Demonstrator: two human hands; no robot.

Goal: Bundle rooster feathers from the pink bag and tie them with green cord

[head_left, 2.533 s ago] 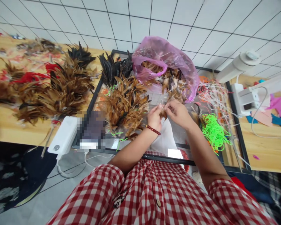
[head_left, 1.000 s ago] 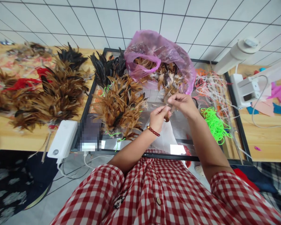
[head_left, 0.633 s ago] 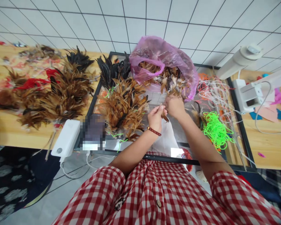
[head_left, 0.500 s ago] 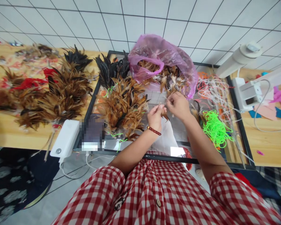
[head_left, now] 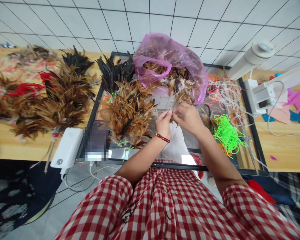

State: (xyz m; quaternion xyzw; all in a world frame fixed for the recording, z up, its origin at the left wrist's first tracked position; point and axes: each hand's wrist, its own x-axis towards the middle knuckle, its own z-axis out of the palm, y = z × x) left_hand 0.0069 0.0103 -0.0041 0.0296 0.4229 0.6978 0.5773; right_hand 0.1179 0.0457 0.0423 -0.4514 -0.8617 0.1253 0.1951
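Note:
My left hand [head_left: 163, 124], with a red bead bracelet on its wrist, pinches a small bunch of brown feathers [head_left: 173, 118] over the glass table [head_left: 155, 158]. My right hand [head_left: 188, 116] is closed on the same bunch from the right, fingers touching the left hand's. Just behind the hands lies a pink plastic bag [head_left: 170, 56] full of loose brown feathers. A heap of tied brown and black feather bundles [head_left: 128, 108] sits to the left of my hands.
More feather bundles [head_left: 57, 96] cover the wooden table on the left. A white power bank [head_left: 67, 148] lies at its edge. Neon green cords [head_left: 226, 135] and pale strings [head_left: 226, 93] lie right of my hands. A white lamp [head_left: 252, 60] stands at the back right.
My right hand reached to the feathers at the bag's mouth, then came back to meet the left hand at the small bunch. The left hand stayed in place.

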